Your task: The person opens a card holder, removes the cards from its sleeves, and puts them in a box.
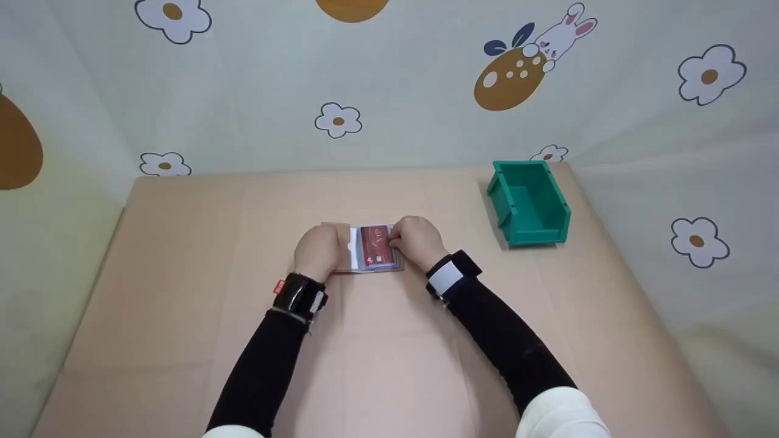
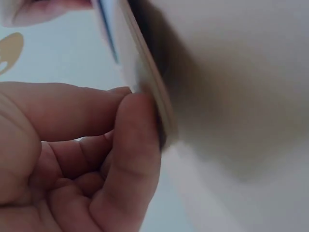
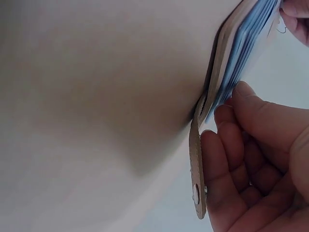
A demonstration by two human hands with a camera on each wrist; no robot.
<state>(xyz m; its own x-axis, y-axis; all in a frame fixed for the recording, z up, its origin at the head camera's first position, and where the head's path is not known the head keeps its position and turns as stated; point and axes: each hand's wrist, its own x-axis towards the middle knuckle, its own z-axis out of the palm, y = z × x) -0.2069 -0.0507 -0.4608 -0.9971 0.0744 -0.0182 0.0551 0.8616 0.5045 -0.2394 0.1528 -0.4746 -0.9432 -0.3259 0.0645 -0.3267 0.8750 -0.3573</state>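
A tan card holder [image 1: 344, 258] lies spread on the table, its clear plastic sleeves showing a red card [image 1: 376, 243] with pale lettering on top. My left hand [image 1: 316, 250] pinches the cover's left edge between thumb and forefinger; the left wrist view shows this thin edge [image 2: 152, 72] close up. At the right side, my right hand [image 1: 420, 240] has thumb and fingertips at the edge of the stacked bluish sleeves [image 3: 246, 43]. A strap with a metal snap [image 3: 195, 191] hangs beside its fingers. Whether the red card sits inside a sleeve is hard to tell.
Towards the back right of the brown-covered table [image 1: 182, 274] stands a green plastic bin [image 1: 535, 236], with its low front facing me. A pale curtain [image 1: 414, 91] printed with flowers and a rabbit hangs behind the table and along both sides.
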